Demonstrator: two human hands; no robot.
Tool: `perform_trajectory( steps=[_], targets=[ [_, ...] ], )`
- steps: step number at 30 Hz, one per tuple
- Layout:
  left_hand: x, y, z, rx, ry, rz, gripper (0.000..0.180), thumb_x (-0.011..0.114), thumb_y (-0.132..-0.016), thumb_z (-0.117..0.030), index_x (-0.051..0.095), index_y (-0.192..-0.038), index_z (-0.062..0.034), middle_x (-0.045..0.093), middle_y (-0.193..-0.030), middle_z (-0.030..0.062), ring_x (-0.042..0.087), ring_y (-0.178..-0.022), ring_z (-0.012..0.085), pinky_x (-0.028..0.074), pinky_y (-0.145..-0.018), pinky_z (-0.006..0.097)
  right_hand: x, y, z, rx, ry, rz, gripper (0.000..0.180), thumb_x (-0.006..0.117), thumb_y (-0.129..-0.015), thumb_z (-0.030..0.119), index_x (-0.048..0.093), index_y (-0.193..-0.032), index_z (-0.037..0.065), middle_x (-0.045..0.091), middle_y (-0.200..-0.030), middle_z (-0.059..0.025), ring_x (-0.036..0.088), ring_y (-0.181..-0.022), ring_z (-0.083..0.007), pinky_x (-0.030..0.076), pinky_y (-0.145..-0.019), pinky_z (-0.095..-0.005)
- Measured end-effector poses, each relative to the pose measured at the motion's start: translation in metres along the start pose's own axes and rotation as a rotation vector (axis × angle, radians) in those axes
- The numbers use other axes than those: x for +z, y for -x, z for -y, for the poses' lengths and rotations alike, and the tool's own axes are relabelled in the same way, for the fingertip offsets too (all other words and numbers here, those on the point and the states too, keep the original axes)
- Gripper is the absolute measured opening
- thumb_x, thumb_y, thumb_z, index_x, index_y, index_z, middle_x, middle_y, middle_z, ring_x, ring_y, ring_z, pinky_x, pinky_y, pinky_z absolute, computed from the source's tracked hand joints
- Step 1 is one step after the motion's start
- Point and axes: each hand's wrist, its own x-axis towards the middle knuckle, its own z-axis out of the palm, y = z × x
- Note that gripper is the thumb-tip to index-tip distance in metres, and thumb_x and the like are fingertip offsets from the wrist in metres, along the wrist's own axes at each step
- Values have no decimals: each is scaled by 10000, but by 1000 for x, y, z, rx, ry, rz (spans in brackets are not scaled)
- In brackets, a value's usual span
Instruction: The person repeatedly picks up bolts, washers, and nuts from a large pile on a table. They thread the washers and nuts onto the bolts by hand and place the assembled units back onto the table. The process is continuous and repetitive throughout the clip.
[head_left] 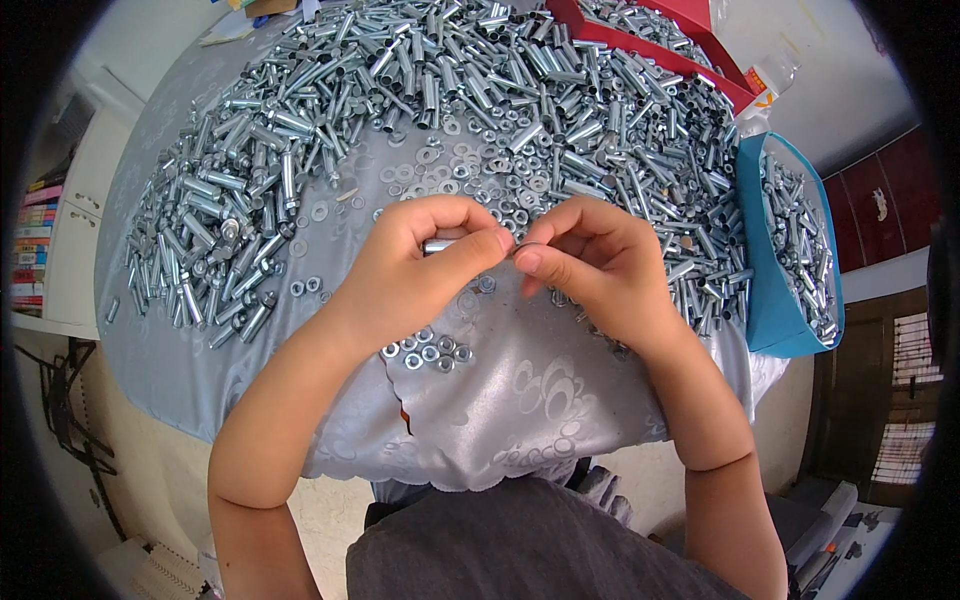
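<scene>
Bolts (235,205) lying heaped far left; left hand (405,265) pinching a metal sleeve (438,246) between thumb and forefinger; thin piece (530,246) showing between both hands, over the table (490,410); right hand (612,265) pinching it, other fingers curling; blue bin (762,270) standing far right

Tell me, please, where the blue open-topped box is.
In the head view, the blue open-topped box sits at the right edge of the cloth-covered table, below the long red box.

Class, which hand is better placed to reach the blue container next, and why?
Probably the right hand: though also pinching something small, it is nearer the blue container; the left hand holds a metal cylinder.
</scene>
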Motion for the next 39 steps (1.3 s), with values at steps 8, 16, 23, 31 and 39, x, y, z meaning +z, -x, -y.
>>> perform_trajectory(
  steps=[8,16,23,31,39],
  targets=[
    [-5,-1,2,116,-65,110,154,565,-817,-159,536,-743,-27,419,-553,-53,305,-445,5,193,-396,179,1,1,-4,-44,11,25,150,670,-742,22,548,-826,2,577,-783,-24,560,-702,-83,459,-644,-206],
    [-3,1,-6,-33,73,90,218,644,-787,-214,581,-686,-32,494,-577,-54,394,-540,1,273,-469,174,6,-1,-4,-590,554,-89,166,706,-702,55,598,-825,29,573,-763,-47,553,-661,-102,452,-548,-219],
    [-2,1,-5,-3,85,129,226,655,-779,-225,596,-707,-20,531,-609,-38,440,-564,9,304,-479,165,4,0,-6,-356,265,-3,221,716,-693,49,580,-867,37,568,-769,-18,537,-678,-76,435,-602,-200],
    [0,2,-5,67,-34,96,176,634,-774,-180,622,-824,-12,527,-622,-35,401,-501,1,284,-429,152,4,0,-8,-221,150,-114,247,715,-717,79,491,-817,45,533,-751,15,511,-662,-40,426,-596,-179],
    [-3,2,-9,-75,67,112,191,626,-788,-195,553,-851,-30,452,-560,-50,350,-468,10,236,-410,178,3,0,-9,-243,235,-106,230,715,-723,118,526,-820,31,536,-755,10,509,-660,-42,426,-593,-185]
  ],
)
